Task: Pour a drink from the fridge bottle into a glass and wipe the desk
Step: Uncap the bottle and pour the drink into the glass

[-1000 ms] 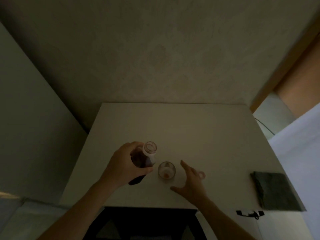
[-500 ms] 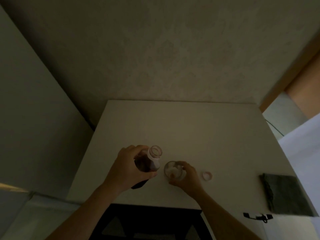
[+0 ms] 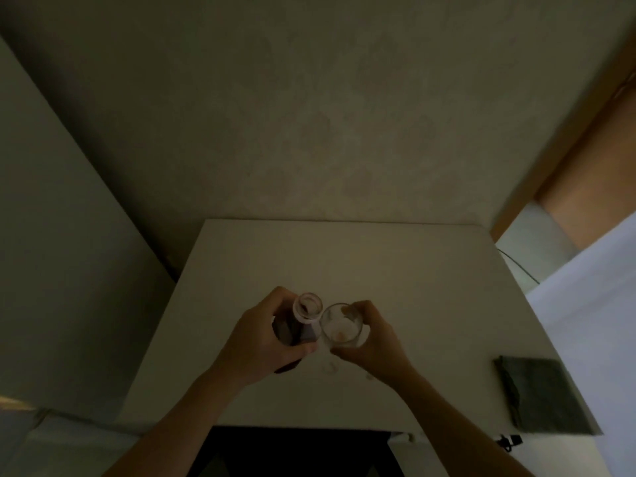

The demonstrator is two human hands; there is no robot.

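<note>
My left hand grips an uncapped bottle of dark drink, its open neck leaning toward the right. Right beside it, my right hand holds a small clear glass, lifted a little off the white desk, with only a trace of liquid at its bottom. The bottle's mouth almost touches the rim of the glass. A dark folded cloth lies at the desk's right front corner.
A wall runs along the back of the desk and another surface closes in on the left. A small black clip-like object sits below the cloth at the desk's front edge. A cable trails off the right side.
My right hand has closed on the glass and raised it next to the bottle. The bottle has moved up and to the right. The cap is hidden now.
</note>
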